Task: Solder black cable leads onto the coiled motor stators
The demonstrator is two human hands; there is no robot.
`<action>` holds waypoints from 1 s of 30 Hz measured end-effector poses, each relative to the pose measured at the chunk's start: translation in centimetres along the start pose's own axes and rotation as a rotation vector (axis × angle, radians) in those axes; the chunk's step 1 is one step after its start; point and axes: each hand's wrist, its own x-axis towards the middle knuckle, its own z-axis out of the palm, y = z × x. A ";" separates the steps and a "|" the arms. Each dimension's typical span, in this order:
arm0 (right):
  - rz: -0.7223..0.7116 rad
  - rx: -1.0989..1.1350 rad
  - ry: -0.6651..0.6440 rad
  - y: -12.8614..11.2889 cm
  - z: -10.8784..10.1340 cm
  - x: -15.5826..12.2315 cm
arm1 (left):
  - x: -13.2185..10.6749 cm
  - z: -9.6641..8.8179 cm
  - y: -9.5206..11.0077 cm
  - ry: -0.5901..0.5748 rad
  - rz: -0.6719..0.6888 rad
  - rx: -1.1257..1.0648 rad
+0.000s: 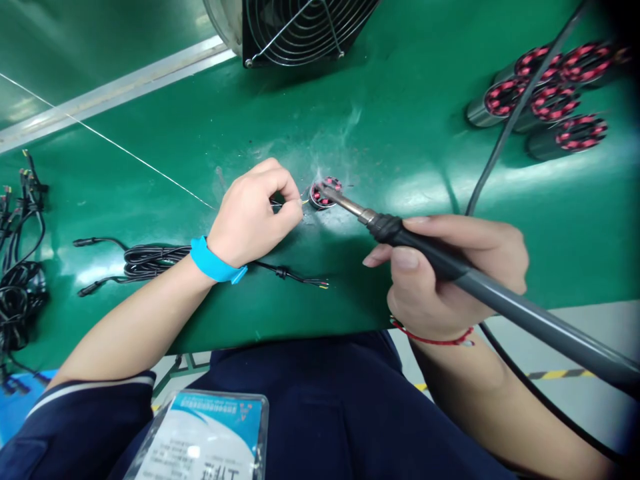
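Observation:
My left hand [260,213], with a blue wrist strap, is closed in a pinch on a thin silvery solder wire [145,162]. The wire comes in from the upper left and passes behind the hand. A short yellowish end shows at the fingertips; I cannot tell whether it is a separate lead. My right hand [450,273] grips a soldering iron [425,253]. Its tip touches or hovers over the upper face of a small round motor stator [323,200] with red and black windings. Smoke rises there. Pinched fingertips are just left of the stator.
Several larger stators [580,137] stand at the back right, crossed by a grey cord [505,133]. A caged fan [305,30] is at the back. One bundled black cable [160,257] lies beneath my left forearm; more cables [23,287] are at far left.

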 end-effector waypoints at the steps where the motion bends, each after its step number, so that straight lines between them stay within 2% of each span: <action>1: -0.017 -0.004 0.017 -0.1 0.1 0.2 | 0.0 0.0 0.0 0.000 0.000 0.001; 3: -0.060 -0.026 0.023 -0.3 0.2 0.8 | 0.0 0.0 0.0 -0.003 0.000 0.004; 9: -0.190 -0.023 -0.219 -1.7 0.3 3.6 | 0.1 0.0 -0.1 0.001 0.012 0.012; 13: -0.100 -0.074 -0.348 -2.6 0.6 5.6 | 0.1 0.0 -0.1 0.006 0.016 0.015; 15: -0.091 -0.109 -0.420 -2.5 1.0 6.5 | 0.1 0.0 -0.1 0.008 0.019 0.018; 19: -0.191 -0.147 -0.541 -1.0 2.5 7.4 | 0.1 -0.1 -0.2 0.015 0.030 0.026; 24: -0.237 -0.155 -0.526 0.9 4.3 7.3 | 0.2 -0.3 -0.3 0.022 0.016 -0.006; 30: -0.234 -0.138 -0.417 1.2 4.7 7.0 | 0.6 -0.8 -0.2 -0.063 -0.132 -0.203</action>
